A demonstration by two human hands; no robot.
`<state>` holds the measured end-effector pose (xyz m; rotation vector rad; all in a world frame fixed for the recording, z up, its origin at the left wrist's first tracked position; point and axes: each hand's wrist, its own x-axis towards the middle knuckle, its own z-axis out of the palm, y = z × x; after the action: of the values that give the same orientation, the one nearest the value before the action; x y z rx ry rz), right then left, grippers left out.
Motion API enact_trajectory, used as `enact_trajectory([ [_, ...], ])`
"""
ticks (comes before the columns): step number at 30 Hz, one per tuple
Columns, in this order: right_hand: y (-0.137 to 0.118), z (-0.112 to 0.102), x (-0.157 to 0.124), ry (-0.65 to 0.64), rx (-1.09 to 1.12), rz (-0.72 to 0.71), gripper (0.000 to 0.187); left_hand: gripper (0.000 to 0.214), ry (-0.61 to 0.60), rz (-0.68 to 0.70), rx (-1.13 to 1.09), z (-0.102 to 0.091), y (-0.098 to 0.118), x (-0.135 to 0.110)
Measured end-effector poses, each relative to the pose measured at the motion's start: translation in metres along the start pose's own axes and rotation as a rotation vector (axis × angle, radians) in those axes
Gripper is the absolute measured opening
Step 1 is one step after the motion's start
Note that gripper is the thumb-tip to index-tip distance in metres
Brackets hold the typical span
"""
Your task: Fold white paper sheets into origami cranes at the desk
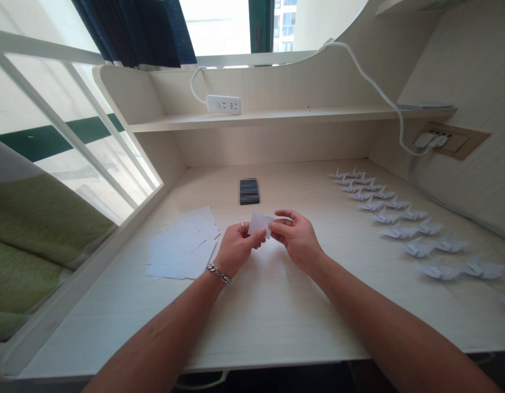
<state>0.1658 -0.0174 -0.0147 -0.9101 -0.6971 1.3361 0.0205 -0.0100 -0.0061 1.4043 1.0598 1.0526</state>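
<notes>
A small folded square of white paper (pixel 259 222) is held up over the middle of the desk, between both hands. My left hand (pixel 238 244), with a ring and a chain bracelet, pinches its lower left side between thumb and fingers. At its right edge, my right hand (pixel 293 236) grips the paper with the thumb and a finger, the other fingers bent loosely. Loose white paper sheets (pixel 180 245) lie overlapping just left of my left hand. Folded paper cranes (pixel 399 232) stand in two rows to the right of my right hand.
A dark, pixelated rectangular object (pixel 249 191) lies beyond my hands on the desk (pixel 252 322). On the shelf (pixel 285 115) rests a white power strip (pixel 223 104). A white cable (pixel 370 82) runs to the wall socket (pixel 452 141) at right. White rails (pixel 67 117) border the left side.
</notes>
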Motion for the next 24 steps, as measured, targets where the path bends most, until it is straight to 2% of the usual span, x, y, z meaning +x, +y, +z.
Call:
enact_trajectory([
  [12,-0.006,-0.001,0.005,0.041,0.075,-0.053,0.041,0.027,-0.01,-0.007,0.021,0.003,0.005,-0.002],
  [16,-0.015,-0.01,0.011,0.14,0.1,-0.114,0.041,0.027,-0.028,-0.035,0.058,0.002,0.002,-0.003],
  [18,-0.018,-0.014,0.012,0.176,0.033,-0.123,0.041,0.027,-0.019,-0.042,0.055,0.0,0.001,-0.002],
  [20,-0.016,-0.015,0.01,0.104,-0.068,-0.047,0.04,0.028,-0.005,-0.041,0.046,0.0,0.0,-0.001],
  [22,-0.011,-0.012,0.006,-0.079,-0.17,0.066,0.038,0.03,0.002,-0.036,0.045,0.0,0.0,0.0],
  [23,-0.008,-0.01,0.005,-0.15,-0.214,0.075,0.035,0.031,0.005,-0.035,0.048,0.0,0.0,-0.001],
  [24,-0.005,-0.008,0.003,-0.168,-0.242,0.06,0.035,0.032,0.009,-0.035,0.052,0.0,0.0,-0.001],
])
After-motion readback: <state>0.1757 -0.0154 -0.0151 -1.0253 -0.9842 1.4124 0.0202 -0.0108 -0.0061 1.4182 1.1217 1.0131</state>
